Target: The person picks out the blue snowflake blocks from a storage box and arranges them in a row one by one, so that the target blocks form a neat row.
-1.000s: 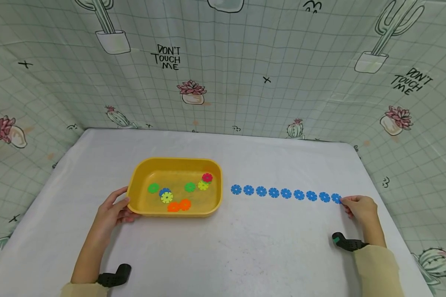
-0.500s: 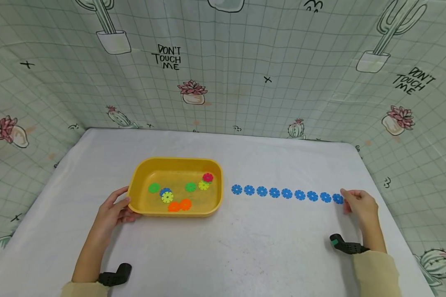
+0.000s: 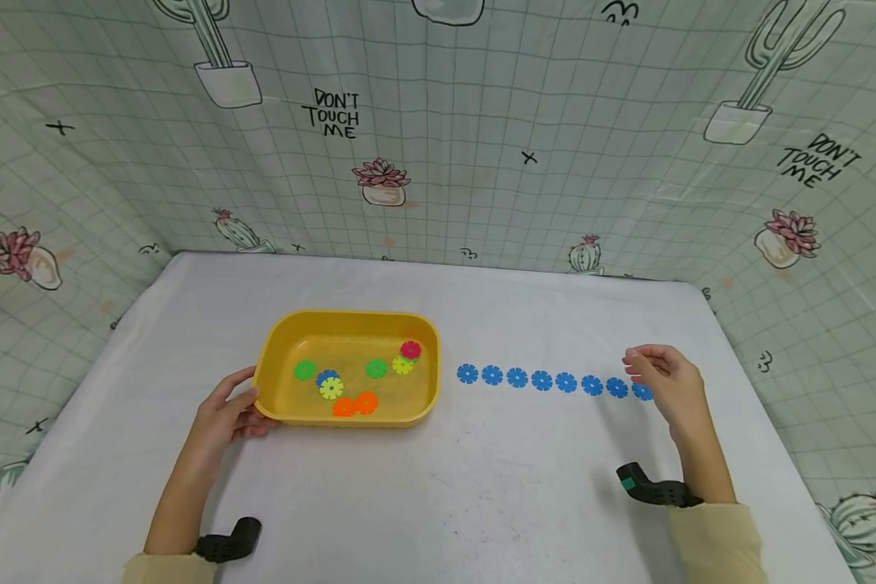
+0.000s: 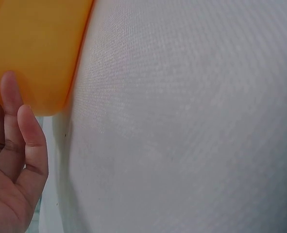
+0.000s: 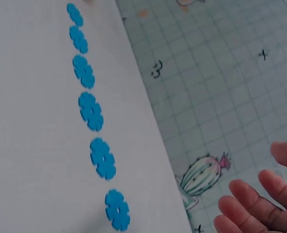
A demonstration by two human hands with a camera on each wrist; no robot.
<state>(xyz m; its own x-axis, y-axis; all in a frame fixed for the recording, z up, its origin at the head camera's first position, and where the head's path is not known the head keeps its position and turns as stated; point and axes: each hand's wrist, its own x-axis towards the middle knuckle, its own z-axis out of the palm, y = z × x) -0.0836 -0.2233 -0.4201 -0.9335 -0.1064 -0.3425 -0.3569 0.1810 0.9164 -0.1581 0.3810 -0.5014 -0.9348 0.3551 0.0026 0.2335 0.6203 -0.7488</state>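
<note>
A yellow plastic tray [image 3: 350,320] sits left of centre on the white table. My left hand [image 3: 222,414] grips its left end, thumb at the rim and fingers against the outer wall; the left wrist view shows the fingertips [image 4: 9,85] touching that wall. Right of the tray runs a straight row of several blue flower-shaped discs [image 3: 542,380], lying flat and slightly apart. Over the row's right end hovers my right hand [image 3: 667,389], covering the last disc in the head view. Its thumb and fingers are relaxed and apart in the right wrist view, holding nothing.
Inside the tray lie flower discs: green [image 3: 305,370], orange [image 3: 366,402], yellow [image 3: 332,388], red [image 3: 410,349] and a partly covered blue one [image 3: 325,377]. A cactus-print cloth [image 3: 453,146] hangs behind and beside the white table [image 3: 438,503].
My right hand has let go of the last blue disc at the row's right end, lifted and moved left over the row. The left hand and the tray have stayed put.
</note>
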